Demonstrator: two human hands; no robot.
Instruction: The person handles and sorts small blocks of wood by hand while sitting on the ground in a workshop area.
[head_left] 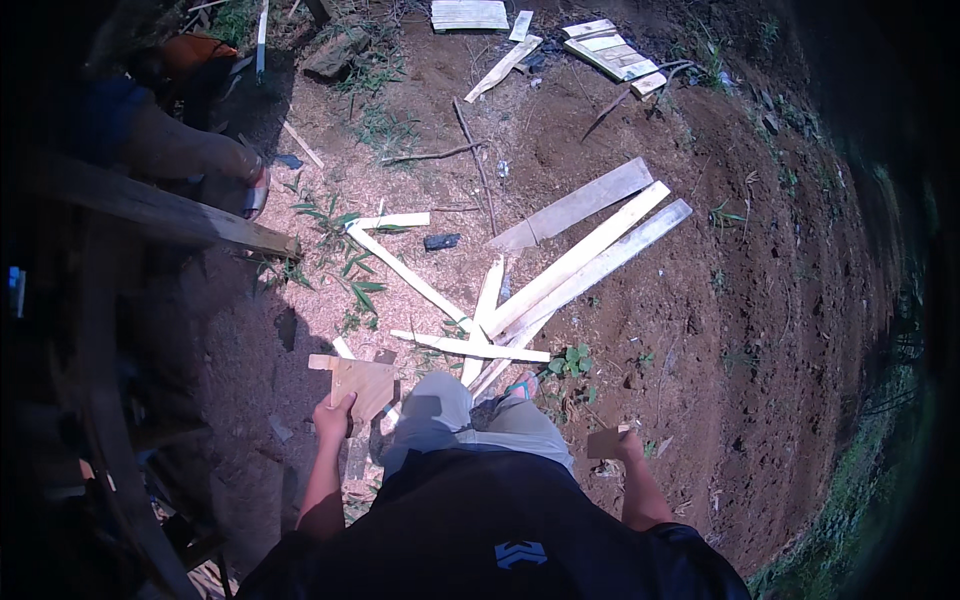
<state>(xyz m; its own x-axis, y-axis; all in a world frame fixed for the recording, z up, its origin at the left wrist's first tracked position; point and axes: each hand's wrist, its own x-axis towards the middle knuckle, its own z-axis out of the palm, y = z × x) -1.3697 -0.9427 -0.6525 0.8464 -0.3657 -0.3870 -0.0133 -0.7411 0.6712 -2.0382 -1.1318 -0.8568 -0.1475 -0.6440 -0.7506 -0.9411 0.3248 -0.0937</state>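
My left hand (333,418) grips a flat, irregular piece of cut wood board (361,384) held out over the ground by my left knee. Off to the right, level with my hip, my right hand (628,446) is closed on a small brownish wood piece (606,442). I stand on bare earth, with a sandalled foot (520,387) showing below my grey trousers. Just ahead of my feet several long pale wooden slats (575,262) lie crossed in a loose pile.
Sawdust (330,300) covers the ground at left of the slats. Another person (190,150) crouches at the upper left beside a dark plank (170,212). More boards (612,52) lie at the top, with sticks and a small dark object (441,241) between.
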